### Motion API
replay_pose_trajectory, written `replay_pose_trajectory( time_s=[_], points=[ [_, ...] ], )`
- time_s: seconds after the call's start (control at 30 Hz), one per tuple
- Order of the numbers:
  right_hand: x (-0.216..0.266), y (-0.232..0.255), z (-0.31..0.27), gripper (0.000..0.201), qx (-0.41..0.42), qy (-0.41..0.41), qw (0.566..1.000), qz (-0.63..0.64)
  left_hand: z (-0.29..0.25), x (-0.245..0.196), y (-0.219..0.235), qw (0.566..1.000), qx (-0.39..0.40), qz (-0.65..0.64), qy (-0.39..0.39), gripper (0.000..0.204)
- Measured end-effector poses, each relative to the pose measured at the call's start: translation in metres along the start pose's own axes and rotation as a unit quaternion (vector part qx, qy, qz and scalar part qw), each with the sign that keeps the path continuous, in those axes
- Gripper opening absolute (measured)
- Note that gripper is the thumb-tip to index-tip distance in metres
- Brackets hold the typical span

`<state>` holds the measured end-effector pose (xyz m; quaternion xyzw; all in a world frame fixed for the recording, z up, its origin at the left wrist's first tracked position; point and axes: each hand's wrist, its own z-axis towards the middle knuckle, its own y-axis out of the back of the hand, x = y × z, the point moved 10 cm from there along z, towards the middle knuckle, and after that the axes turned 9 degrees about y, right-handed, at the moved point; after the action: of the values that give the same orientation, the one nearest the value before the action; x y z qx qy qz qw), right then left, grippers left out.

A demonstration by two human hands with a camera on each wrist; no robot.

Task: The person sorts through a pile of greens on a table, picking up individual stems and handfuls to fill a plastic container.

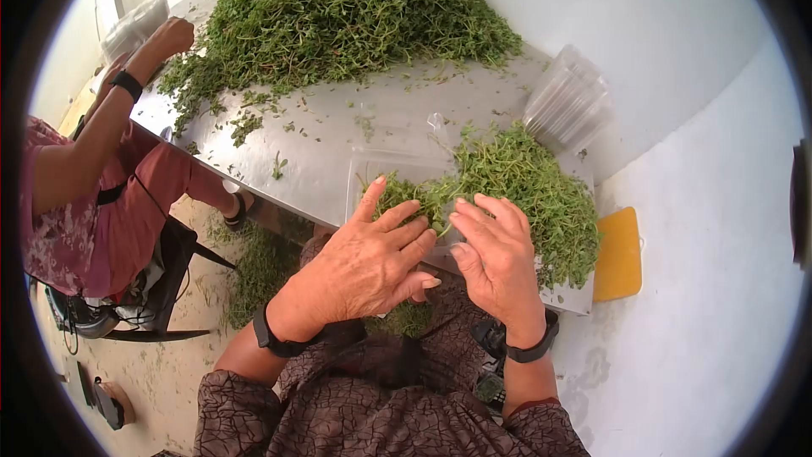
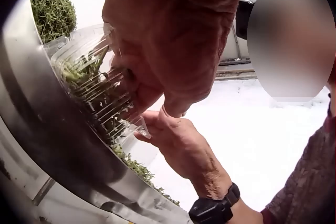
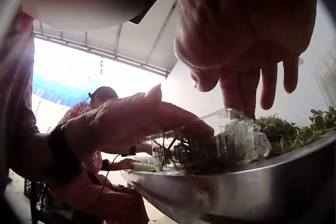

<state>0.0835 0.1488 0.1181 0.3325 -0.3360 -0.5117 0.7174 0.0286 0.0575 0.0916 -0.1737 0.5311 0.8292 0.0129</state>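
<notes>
In front of me, at the near edge of the metal table point(image 1: 313, 131), sits a clear plastic box point(image 3: 233, 132) with leafy green stems point(image 1: 396, 195) inside. My left hand point(image 1: 359, 262) reaches over the box with its fingers extended, resting on the greens in it. At the box's right end is my right hand point(image 1: 503, 267), fingers loosely extended and fingertips at its wall. In the left wrist view the right hand point(image 2: 178, 142) appears beside the ribbed side of the box. A loose pile of greens point(image 1: 541, 203) lies just right of the box.
A large heap of greens point(image 1: 355, 17) covers the table's back. Stacked clear containers point(image 1: 568, 101) lean near the wall at right, above a yellow board point(image 1: 620, 254). Another person point(image 1: 93, 178) sits at left, an arm by more containers point(image 1: 135, 25). Scattered leaves lie between.
</notes>
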Motion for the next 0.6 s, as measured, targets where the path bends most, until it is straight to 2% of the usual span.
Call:
replay_pose_trajectory(
  time_s=[0.17, 0.23, 0.3, 0.37, 0.43, 0.47, 0.57, 0.6],
  points=[
    [0.013, -0.008, 0.019, 0.026, 0.037, 0.03, 0.998, -0.029, 0.001, 0.002, 0.001, 0.999, -0.018, -0.027, -0.01, 0.046],
    [0.011, -0.025, 0.02, 0.026, 0.099, 0.037, 0.994, -0.024, 0.001, 0.002, 0.001, 0.999, -0.015, -0.027, -0.008, 0.046],
    [0.011, -0.025, 0.023, 0.027, 0.111, 0.04, 0.993, -0.024, -0.001, 0.005, 0.004, 1.0, -0.017, -0.024, -0.003, 0.046],
    [0.011, -0.023, 0.022, 0.028, 0.123, 0.041, 0.991, -0.023, -0.003, 0.009, 0.014, 0.996, -0.053, -0.064, 0.013, 0.045],
    [0.014, -0.005, 0.022, 0.03, 0.051, 0.065, 0.996, -0.017, -0.007, 0.01, 0.021, 0.996, -0.063, -0.058, 0.015, 0.044],
    [0.013, -0.002, 0.022, 0.03, 0.052, 0.065, 0.996, -0.016, -0.008, 0.011, 0.025, 0.996, -0.073, -0.052, 0.018, 0.044],
    [0.005, 0.015, 0.019, 0.035, 0.009, 0.045, 0.999, -0.015, -0.01, 0.011, 0.025, 0.996, -0.073, -0.049, 0.011, 0.045],
    [-0.004, 0.02, 0.015, 0.036, -0.021, 0.014, 1.0, -0.01, -0.01, 0.011, 0.025, 0.996, -0.073, -0.049, 0.012, 0.045]
  ],
)
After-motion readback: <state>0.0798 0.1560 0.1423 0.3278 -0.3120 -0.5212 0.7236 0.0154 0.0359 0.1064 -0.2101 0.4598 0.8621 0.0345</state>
